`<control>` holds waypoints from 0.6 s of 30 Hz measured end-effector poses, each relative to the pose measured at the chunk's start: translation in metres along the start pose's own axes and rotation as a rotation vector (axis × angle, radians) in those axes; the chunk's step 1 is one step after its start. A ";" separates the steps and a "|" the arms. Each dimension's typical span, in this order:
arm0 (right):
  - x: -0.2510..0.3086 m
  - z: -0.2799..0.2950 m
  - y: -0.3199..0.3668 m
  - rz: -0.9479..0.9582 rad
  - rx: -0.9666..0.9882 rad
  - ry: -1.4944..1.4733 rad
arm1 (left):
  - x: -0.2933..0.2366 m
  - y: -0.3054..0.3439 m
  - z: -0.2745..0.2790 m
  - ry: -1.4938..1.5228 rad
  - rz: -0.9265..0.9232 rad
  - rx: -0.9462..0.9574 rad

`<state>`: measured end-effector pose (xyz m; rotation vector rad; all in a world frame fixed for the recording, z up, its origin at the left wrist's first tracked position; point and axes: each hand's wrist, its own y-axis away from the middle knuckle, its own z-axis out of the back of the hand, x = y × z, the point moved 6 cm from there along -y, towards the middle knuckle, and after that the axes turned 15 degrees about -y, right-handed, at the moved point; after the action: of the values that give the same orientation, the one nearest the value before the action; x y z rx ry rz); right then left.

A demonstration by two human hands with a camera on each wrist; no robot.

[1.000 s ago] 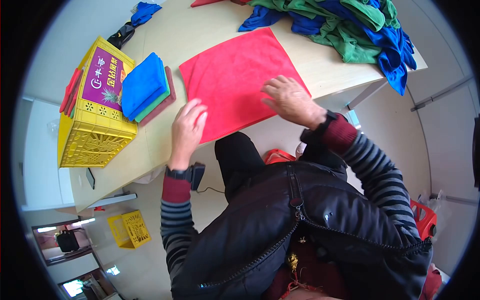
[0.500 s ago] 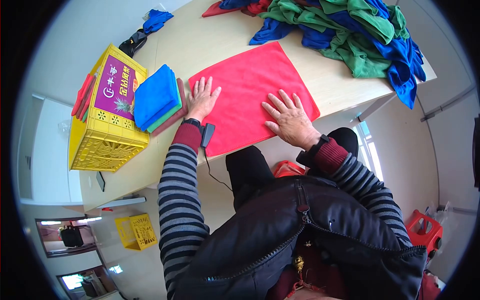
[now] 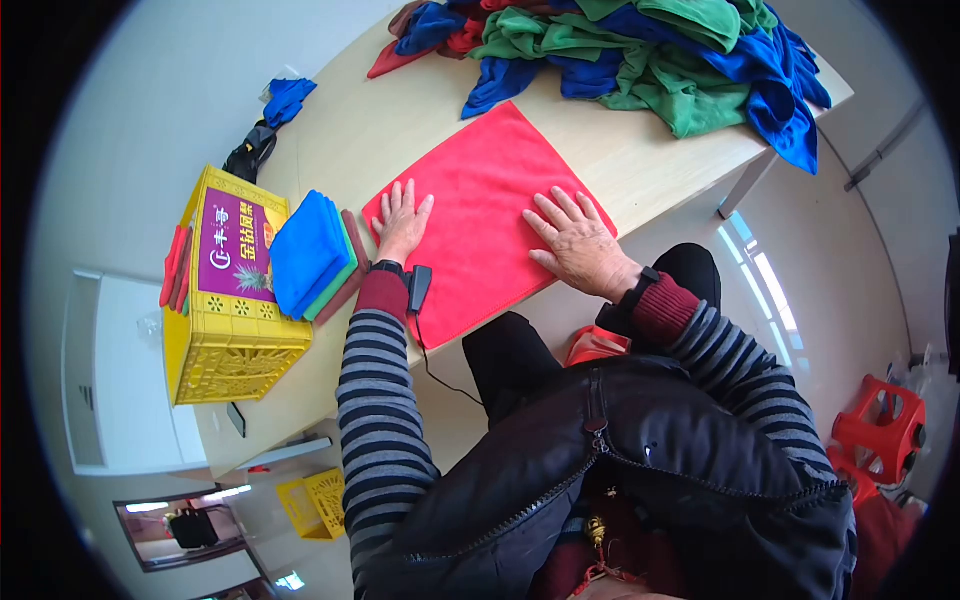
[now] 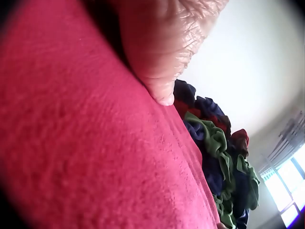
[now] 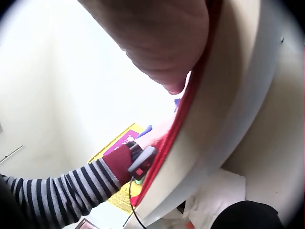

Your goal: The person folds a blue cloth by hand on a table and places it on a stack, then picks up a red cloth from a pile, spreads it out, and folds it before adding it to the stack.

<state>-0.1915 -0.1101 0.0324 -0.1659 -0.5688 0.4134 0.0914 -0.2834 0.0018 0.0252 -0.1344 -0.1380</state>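
A red cloth (image 3: 480,215) lies spread flat on the table, one edge along the table's front. My left hand (image 3: 402,224) rests on its left part with fingers straight and a little spread. On the right part, my right hand (image 3: 580,245) lies palm down, fingers spread. The left wrist view shows the thumb (image 4: 164,93) against the fuzzy surface of the red cloth (image 4: 95,133). Just left of the left hand is a stack of folded cloths, with a blue cloth (image 3: 308,255) on top, then green and brown.
A yellow crate (image 3: 240,355) with a purple label stands at the table's left, red folded cloths (image 3: 175,268) at its far side. Crumpled green and blue cloths (image 3: 680,85) heap at the back right. A phone (image 3: 236,420) lies near the left edge. Red stools (image 3: 880,425) stand on the floor.
Both hands, raised over the red cloth a second ago, have come down flat onto it. The left hand has moved forward onto its left part. The head view has shifted somewhat.
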 end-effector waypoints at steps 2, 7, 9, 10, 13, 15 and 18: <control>-0.005 -0.001 0.004 0.012 0.005 0.030 | 0.003 -0.004 0.001 0.016 0.071 0.070; -0.010 -0.004 0.008 0.029 -0.039 0.035 | -0.050 -0.006 0.026 -0.073 -0.094 -0.009; -0.010 -0.004 0.009 0.017 -0.038 0.028 | -0.093 -0.004 0.029 -0.036 -0.222 -0.021; -0.010 -0.004 0.008 0.016 -0.033 0.031 | -0.109 -0.004 0.027 0.011 -0.342 -0.037; -0.012 -0.002 0.008 0.011 -0.022 0.037 | -0.122 -0.014 0.019 -0.077 -0.326 -0.033; -0.012 -0.002 0.009 0.017 0.001 0.043 | -0.128 -0.026 0.017 -0.125 -0.332 -0.035; -0.013 0.000 0.009 0.006 0.011 0.037 | -0.116 -0.043 0.024 -0.022 -0.208 0.048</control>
<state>-0.2045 -0.1071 0.0236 -0.1642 -0.5293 0.4189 -0.0320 -0.3106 0.0092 0.0856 -0.1566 -0.3430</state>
